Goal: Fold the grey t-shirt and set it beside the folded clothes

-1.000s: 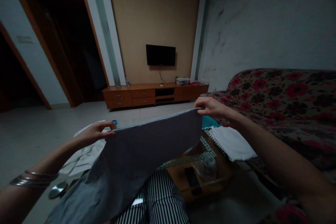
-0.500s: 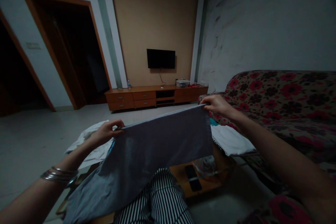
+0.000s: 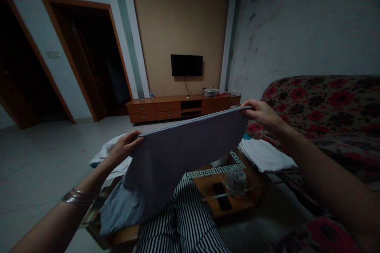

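Note:
A grey garment (image 3: 184,146) is stretched between my hands above my lap; its exact kind cannot be made out. My left hand (image 3: 126,144) pinches the left end of its upper edge. Higher up and to the right, my right hand (image 3: 263,114) grips the other end of that edge, so the edge slopes up rightward. The lower left part of the cloth hangs in folds over the table's edge and touches my black-and-white striped trousers (image 3: 190,213). Fingers of both hands are closed on the fabric.
A glass-topped coffee table (image 3: 213,171) with a key-pattern border stands before me. White folded clothes (image 3: 267,156) lie on its right, white cloth (image 3: 108,152) on its left. A phone (image 3: 222,197) and a clear plastic bag (image 3: 236,181) show there too. A floral sofa (image 3: 326,102) stands right.
My right hand has risen and moved right with its end of the garment. The lower edge has lifted, uncovering the table's patterned border. The view has shifted slightly left.

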A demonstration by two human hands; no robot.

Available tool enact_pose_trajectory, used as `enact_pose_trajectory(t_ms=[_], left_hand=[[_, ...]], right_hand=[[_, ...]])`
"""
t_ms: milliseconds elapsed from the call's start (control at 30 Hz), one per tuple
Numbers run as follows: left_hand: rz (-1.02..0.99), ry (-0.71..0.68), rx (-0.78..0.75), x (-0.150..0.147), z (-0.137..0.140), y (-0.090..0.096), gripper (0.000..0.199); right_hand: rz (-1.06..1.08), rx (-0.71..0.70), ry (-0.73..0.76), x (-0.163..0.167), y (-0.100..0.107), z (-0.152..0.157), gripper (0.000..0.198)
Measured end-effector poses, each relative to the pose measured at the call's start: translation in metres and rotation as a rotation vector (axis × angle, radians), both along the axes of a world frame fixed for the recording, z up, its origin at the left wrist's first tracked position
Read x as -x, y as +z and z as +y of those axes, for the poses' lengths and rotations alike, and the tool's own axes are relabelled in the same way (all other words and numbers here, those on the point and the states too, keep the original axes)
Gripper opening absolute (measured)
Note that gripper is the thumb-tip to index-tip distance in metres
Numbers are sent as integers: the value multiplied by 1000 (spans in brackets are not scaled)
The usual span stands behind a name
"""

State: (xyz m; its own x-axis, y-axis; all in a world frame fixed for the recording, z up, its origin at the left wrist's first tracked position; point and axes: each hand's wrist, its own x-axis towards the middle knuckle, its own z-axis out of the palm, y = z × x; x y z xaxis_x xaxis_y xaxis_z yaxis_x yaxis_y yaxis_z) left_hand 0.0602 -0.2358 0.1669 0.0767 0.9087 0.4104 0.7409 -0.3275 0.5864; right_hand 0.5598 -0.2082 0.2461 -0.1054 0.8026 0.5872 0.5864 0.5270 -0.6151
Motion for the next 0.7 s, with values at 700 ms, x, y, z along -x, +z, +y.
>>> enact_pose_trajectory(t_ms=[700], left_hand=[[490,-361,427,-61,129,-122,30]], right_hand=[[-222,561,-242,-42,-205,119,12]])
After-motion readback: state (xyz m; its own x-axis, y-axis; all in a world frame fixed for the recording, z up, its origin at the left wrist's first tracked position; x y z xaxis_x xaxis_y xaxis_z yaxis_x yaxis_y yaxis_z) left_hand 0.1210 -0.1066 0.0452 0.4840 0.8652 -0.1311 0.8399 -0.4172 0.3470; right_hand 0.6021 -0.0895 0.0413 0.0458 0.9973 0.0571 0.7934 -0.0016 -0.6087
